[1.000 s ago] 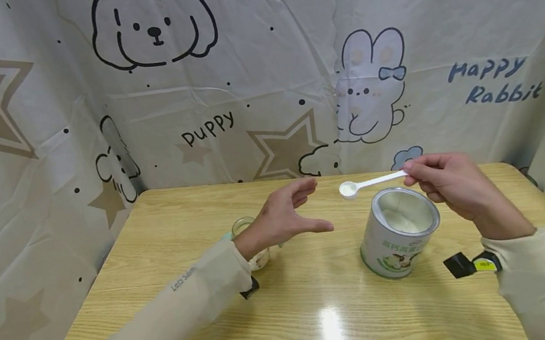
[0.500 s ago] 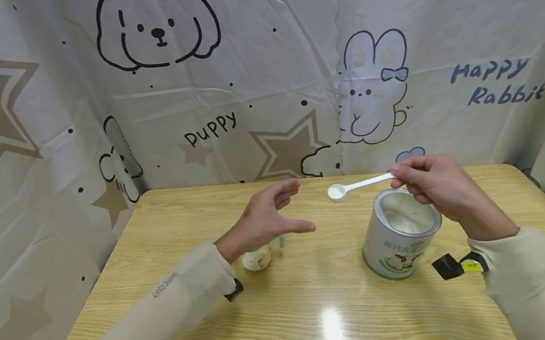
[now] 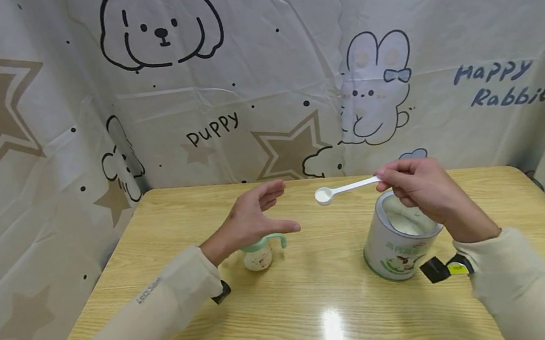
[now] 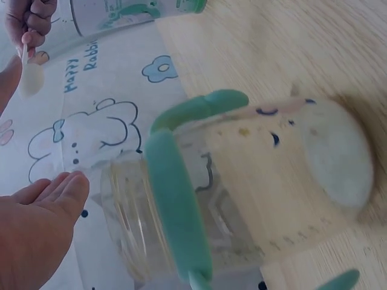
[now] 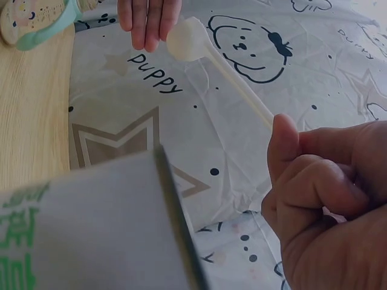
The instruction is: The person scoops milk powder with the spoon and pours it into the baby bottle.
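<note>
My right hand (image 3: 422,193) pinches the handle end of a white measuring scoop (image 3: 324,195) between thumb and finger. The scoop's bowl, holding pale powder, is left of an open milk powder tin (image 3: 398,254), above table height. My left hand (image 3: 245,219) holds nothing, its fingers extended and thumb spread apart toward the scoop. Below and partly behind that hand stands a clear baby bottle (image 3: 258,259) with a green handle ring. In the left wrist view the bottle (image 4: 175,211) shows a threaded neck without a cap and a whitish base.
The wooden table (image 3: 292,317) carries the bottle at left and the tin at right. A printed cloth (image 3: 249,69) hangs behind the table and at both sides. A bright reflection lies on the table's near part.
The scoop and my right hand have moved left, away from over the tin. My left hand has also shifted left, uncovering the bottle's green handle.
</note>
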Available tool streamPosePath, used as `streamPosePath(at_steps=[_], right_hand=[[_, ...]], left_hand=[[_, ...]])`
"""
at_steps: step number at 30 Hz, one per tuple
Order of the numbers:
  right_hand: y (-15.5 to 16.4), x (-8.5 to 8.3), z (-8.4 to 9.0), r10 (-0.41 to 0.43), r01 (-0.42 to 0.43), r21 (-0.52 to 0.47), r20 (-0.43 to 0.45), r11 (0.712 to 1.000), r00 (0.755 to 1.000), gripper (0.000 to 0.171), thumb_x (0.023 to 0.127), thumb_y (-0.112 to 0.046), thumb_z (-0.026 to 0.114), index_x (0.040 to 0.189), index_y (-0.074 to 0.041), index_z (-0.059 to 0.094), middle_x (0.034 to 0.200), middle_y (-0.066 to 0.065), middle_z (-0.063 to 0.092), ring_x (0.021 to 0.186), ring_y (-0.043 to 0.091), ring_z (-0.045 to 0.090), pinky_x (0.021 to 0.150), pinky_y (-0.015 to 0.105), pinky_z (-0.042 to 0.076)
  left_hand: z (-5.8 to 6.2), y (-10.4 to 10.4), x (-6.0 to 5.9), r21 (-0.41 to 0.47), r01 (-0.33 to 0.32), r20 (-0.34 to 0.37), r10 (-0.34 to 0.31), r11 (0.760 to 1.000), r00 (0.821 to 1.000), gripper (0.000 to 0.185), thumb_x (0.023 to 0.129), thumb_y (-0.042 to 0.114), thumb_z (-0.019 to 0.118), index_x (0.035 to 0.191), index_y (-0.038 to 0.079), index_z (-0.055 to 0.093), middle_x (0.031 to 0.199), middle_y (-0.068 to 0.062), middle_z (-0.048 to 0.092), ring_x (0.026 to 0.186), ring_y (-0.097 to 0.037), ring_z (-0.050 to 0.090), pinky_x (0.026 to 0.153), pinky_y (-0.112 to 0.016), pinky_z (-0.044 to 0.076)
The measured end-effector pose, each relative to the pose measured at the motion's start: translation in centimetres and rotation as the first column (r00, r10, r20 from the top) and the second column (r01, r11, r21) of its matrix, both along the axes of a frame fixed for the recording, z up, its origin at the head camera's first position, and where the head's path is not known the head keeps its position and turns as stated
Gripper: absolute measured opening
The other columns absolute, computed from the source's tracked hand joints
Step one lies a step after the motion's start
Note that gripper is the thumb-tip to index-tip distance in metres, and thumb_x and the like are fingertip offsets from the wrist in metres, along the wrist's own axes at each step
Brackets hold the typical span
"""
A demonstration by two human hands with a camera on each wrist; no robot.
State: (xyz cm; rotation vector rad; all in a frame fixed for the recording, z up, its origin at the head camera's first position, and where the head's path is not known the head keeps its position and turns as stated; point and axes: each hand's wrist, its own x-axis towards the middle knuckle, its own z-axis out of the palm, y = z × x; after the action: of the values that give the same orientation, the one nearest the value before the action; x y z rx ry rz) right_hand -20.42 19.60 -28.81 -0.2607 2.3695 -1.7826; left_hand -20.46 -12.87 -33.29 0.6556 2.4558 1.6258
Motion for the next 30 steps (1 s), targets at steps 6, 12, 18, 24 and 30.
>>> streamPosePath(at_steps=[6,12,18,24,30], right_hand=[[-1.2,0.0,0.0,0.006,-0.006,-0.002,0.0,1.0,1.0,0.026,0.104,-0.018,0.056,0.111,0.007,0.059,0.079,-0.008,0.066,0.055,0.004,0.038,0.045,0.017,0.033],[-2.6,0.0,0.1,0.002,-0.002,-0.026,0.009,1.0,1.0,0.025,0.104,-0.014,0.055,0.111,0.01,0.058,0.077,-0.008,0.066,0.055,0.003,0.038,0.045,0.016,0.033],[-3.5,-0.1,0.0,0.007,-0.006,-0.035,0.032,0.999,0.999,0.025,0.104,-0.013,0.056,0.112,0.01,0.058,0.076,-0.007,0.066,0.055,0.003,0.037,0.045,0.016,0.031],[-4.1,-0.3,-0.2,0.012,-0.01,-0.059,0.042,0.998,0.999,0.024,0.103,-0.012,0.056,0.111,0.011,0.06,0.076,-0.007,0.067,0.055,0.003,0.037,0.045,0.016,0.03],[-5.0,-0.5,-0.4,0.037,-0.033,-0.078,0.043,0.996,0.998,0.023,0.103,-0.011,0.056,0.111,0.01,0.061,0.076,-0.007,0.067,0.055,0.003,0.037,0.044,0.017,0.029]], left_hand=[[0.0,-1.3,0.0,-0.006,-0.025,-0.007,0.025,1.0,1.0,0.084,0.076,0.008,0.088,0.147,-0.001,0.043,0.15,-0.015,0.046,0.139,-0.027,0.043,0.114,-0.036,0.037],[-0.2,-2.2,0.1,-0.052,-0.054,-0.022,0.053,0.997,0.998,0.085,0.076,0.012,0.089,0.147,0.001,0.043,0.146,-0.014,0.05,0.137,-0.027,0.045,0.115,-0.036,0.037],[-0.7,-3.0,0.3,-0.074,-0.064,-0.038,0.062,0.995,0.997,0.085,0.076,0.014,0.089,0.146,0.001,0.043,0.145,-0.015,0.051,0.137,-0.03,0.045,0.115,-0.041,0.036],[-1.0,-3.8,0.5,-0.081,-0.083,-0.052,0.079,0.993,0.996,0.085,0.075,0.013,0.09,0.145,0.0,0.043,0.143,-0.016,0.053,0.136,-0.032,0.046,0.115,-0.043,0.037],[-1.4,-4.7,0.7,-0.07,-0.098,-0.05,0.095,0.993,0.994,0.082,0.075,0.011,0.089,0.144,-0.001,0.045,0.142,-0.017,0.054,0.134,-0.033,0.048,0.114,-0.044,0.037]])
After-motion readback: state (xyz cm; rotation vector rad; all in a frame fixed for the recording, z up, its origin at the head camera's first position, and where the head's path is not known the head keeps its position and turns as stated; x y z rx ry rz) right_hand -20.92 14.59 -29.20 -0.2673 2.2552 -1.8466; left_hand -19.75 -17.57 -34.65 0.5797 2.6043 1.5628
